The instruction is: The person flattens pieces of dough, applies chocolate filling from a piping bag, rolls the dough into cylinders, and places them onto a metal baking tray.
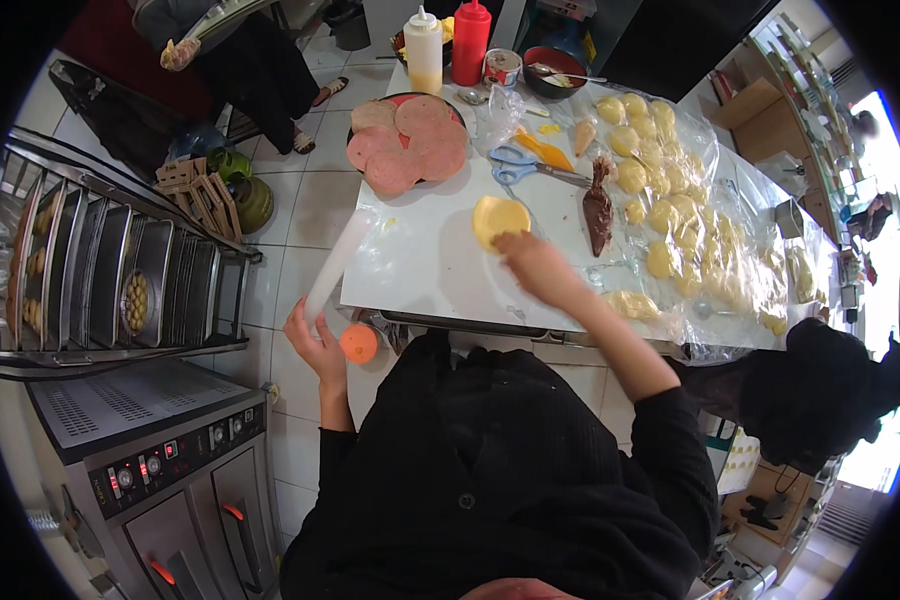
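Note:
My left hand (315,345) is wrapped round the lower end of a white rolling pin (338,265), held at a slant off the left edge of the table. My right hand (542,268) is at the near right rim of a flat yellow dough round (500,220), its fingers bent together on the edge. Exactly how the fingertips grip the dough is hard to see. Beyond it lie blue-handled scissors (520,168) and an orange piping bag (543,150). A piping bag of chocolate filling (598,212) rests to the right of the dough round.
Many dough balls (660,170) lie under clear plastic on the right. Pink meat slices (410,145) cover a round tray at the far left, near squeeze bottles (425,55), a can (503,68) and a dark bowl (555,72). An oven (170,460) and tray rack (110,260) stand left.

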Tool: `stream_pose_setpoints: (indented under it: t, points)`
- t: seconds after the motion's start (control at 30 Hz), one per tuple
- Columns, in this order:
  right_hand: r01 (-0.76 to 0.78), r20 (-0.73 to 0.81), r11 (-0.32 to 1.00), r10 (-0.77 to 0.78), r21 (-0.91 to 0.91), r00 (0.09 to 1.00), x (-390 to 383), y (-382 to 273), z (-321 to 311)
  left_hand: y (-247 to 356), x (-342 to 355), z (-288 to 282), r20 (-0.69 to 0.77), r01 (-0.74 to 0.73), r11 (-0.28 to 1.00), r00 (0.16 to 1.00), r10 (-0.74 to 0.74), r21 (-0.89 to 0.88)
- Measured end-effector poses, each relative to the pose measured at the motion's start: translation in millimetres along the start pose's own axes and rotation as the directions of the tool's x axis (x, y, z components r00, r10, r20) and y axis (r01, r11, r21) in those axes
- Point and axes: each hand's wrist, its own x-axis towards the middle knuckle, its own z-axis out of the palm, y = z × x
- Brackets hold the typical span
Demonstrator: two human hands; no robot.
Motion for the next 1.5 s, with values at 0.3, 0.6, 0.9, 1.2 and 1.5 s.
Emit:
stream_pose_setpoints:
  t: [0.3,0.6,0.9,1.2,1.5]
  points:
    - [-0.059,-0.538,0.990,0.118,0.126,0.835,-48.0,-8.9,64.5,47.4,-3.9,68.7,0.405,-0.197,0.967,0.881,0.246,-0.159]
    - [-0.352,-0.384,0.936,0.336,0.032,0.860,-19.5,66.9,76.0,83.8,4.1,165.9,0.647,-0.519,0.855,0.646,0.404,-0.016]
    - [-0.544,-0.620,0.823,0.344,-0.163,0.705,79.9,126.8,43.5,98.8,83.1,251.8,0.503,-0.527,0.837,0.769,0.394,0.150]
    - [-0.289,-0.418,0.957,0.255,-0.018,0.872,70.7,108.9,45.5,84.1,61.4,250.2,0.567,-0.579,0.788,0.585,0.580,-0.209]
    - [-0.368,-0.329,0.929,0.354,0.019,0.876,38.9,81.5,42.2,87.9,55.3,206.1,0.779,-0.348,0.907,0.490,0.393,-0.238]
